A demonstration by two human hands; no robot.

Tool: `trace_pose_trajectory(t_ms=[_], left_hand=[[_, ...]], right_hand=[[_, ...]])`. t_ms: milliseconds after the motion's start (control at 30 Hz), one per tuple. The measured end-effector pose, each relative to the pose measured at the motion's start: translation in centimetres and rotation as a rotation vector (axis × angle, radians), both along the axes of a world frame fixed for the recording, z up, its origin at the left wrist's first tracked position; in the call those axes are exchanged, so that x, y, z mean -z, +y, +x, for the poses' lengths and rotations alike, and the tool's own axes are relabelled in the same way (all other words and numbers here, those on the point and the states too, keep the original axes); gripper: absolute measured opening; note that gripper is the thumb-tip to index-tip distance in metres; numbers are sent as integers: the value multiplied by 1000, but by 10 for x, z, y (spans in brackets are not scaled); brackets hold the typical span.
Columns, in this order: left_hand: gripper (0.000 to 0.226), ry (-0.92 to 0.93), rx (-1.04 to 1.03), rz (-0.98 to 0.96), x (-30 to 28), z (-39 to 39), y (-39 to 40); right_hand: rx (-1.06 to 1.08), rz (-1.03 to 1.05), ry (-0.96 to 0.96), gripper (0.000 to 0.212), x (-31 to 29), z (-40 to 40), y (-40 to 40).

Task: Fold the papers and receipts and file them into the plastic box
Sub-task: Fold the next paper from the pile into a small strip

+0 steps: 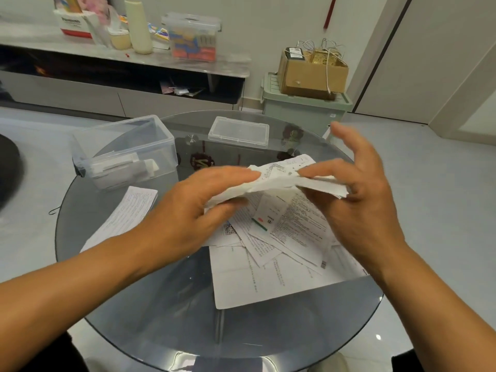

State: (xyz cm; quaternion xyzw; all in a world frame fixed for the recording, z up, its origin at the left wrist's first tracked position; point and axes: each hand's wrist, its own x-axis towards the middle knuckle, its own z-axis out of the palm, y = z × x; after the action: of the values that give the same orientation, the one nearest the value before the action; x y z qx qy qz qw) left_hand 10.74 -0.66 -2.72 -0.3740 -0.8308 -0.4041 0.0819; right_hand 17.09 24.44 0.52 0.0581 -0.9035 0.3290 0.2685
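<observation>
Receipts [284, 181] — a folded wad held in the air between both hands, over the loose pile, long axis running roughly 9-to-3 o'clock across the person's front.

Left hand [193, 210] grips the wad's left end: thumb underneath, fingers laid over the top, curled round the paper. Right hand [357, 189] pinches the right end between thumb and one or two fingers; the other fingers are spread and lifted clear, index pointing up toward 12. Both hands are closed on the same wad, neither is free.

Plastic box [126, 151] sits at about 10 o'clock from the hands, on the far-left part of the glass table [166, 304], lid off, mouth up, with a few folded papers [118, 166] already lying in the bottom. Left hand is clearly the nearer one, so I'd judge the drop-in goes left-handed, with the wad turned to fit the box's long side.

Box lid [239, 132] lies apart at 12 o'clock, well clear of the box.

Paper pile [281, 251] directly under the hands toward 6 o'clock — several unfolded sheets overlapping, plenty left to do. One folded sheet [126, 216] lies separately at 8 o'clock, just in front of the box.
</observation>
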Motion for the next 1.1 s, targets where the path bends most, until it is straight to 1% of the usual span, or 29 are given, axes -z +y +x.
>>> trace_pose_trajectory(t_ms=[67, 100, 133, 167, 200, 267, 300, 367, 433, 467, 500, 533, 567, 600, 633, 700, 733, 767, 800, 833, 867, 900, 933, 967, 1000, 1100], left_hand=[[42, 356, -103, -161, -3, -4, 0], [42, 464, -130, -230, -6, -6, -2], [42, 510, -139, -284, -7, -6, -3], [40, 529, -127, -322, -9, -4, -4], [37, 548, -97, -344, -8, 0, -5], [28, 557, -12, -378, 3, 10, -7], [26, 530, 16, -391, 9, 14, -8], [22, 378, 33, -364, 21, 19, -13], [16, 190, 26, -222, 28, 19, -22], [14, 90, 20, -158, 31, 18, -27], [12, 2, 15, -132, 31, 17, -31], [13, -56, 0, -147, 29, 17, -33], [18, -96, -22, -187, 28, 18, -34], [22, -149, -38, -211, 25, 21, -33], [22, -237, -49, -185, 22, 24, -30], [27, -424, -72, -43, 17, 30, -25], [25, -448, -105, -4, 17, 31, -23], [21, -422, -169, -12, 17, 31, -22], [22, -391, -249, -39, 18, 30, -23], [32, -366, -333, -75, 19, 29, -23], [48, -320, -394, -106, 21, 28, -25], [66, -237, -413, -138, 23, 27, -28], [81, -127, -386, -167, 23, 26, -29], [87, -37, -327, -214, 23, 26, -29], [86, 20, -265, -280, 23, 27, -28], [83, 80, -160, -487, 25, 31, -23]], right_hand=[[-60, 304, 172, 17, -2, -2, 4], [-107, 464, 215, 17, -3, -2, 6], [-158, 593, 222, 16, -3, -2, 6], [-208, 674, 205, 15, -2, 1, 3], [-258, 718, 171, 12, 1, 3, -1], [-365, 727, 76, 7, 7, 8, -8], [-410, 701, 4, 8, 8, 10, -9], [-423, 566, -187, 20, 6, 12, -4], [-341, 326, -439, 32, -2, 12, 7], [-308, 211, -550, 34, -5, 12, 13], [-290, 108, -632, 32, -5, 11, 18], [-274, 33, -685, 27, -4, 8, 20], [-261, -32, -736, 26, -3, 7, 19], [-256, -85, -768, 34, 0, 5, 16], [-246, -126, -806, 39, 3, 3, 13], [-203, -132, -865, 32, 12, -1, 6], [-171, -142, -889, 33, 15, -4, 3], [-117, -164, -898, 35, 17, -5, 1], [-63, -175, -890, 36, 20, -6, -2], [-12, -179, -876, 35, 22, -6, -5], [20, -181, -863, 32, 24, -6, -7], [47, -173, -844, 30, 25, -5, -11], [61, -162, -818, 28, 27, -5, -12], [74, -165, -790, 28, 25, -4, -15], [78, -202, -775, 27, 24, -4, -16], [52, -442, -799, 21, 16, -5, -20]])
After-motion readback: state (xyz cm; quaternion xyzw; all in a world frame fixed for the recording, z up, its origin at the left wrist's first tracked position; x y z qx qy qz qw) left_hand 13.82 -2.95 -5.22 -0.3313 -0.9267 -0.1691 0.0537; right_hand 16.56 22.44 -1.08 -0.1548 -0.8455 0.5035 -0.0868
